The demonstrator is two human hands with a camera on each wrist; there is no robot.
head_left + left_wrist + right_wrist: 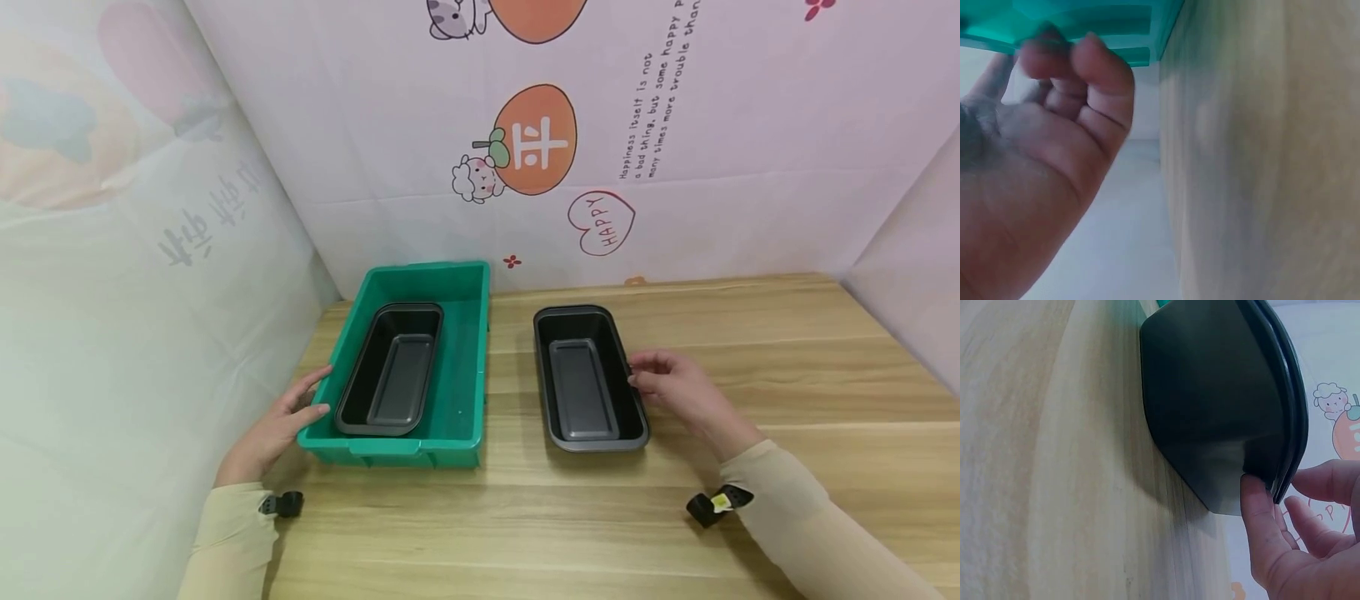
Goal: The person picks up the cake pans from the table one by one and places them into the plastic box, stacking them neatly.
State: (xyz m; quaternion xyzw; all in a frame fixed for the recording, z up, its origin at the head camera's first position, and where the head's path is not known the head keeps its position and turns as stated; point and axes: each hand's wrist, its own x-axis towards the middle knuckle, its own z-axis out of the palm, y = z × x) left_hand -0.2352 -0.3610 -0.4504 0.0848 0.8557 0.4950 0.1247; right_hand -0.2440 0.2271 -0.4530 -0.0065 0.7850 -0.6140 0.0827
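Note:
A shallow green plastic tray (471, 421) stands on the left of the table. A dark grey loaf pan (401, 379) lies inside it, close to its left wall. My left hand (270, 433) holds the tray's left rim, with thumb and forefinger over the edge; the left wrist view is blurred and shows curled fingers (1107, 69) below the rim. Right of the tray, a second dark loaf pan (585, 392) sits upright, its inside bare. My right hand (686, 396) pinches this pan's right rim, fingertips against the rim and outer wall, where the edge looks doubled.
Both pans and the tray are on a light wood table (525, 533). A printed white cloth (397, 142) hangs behind its back edge, and pale cloth (150, 333) hangs along the left. Small black cameras are strapped to both wrists.

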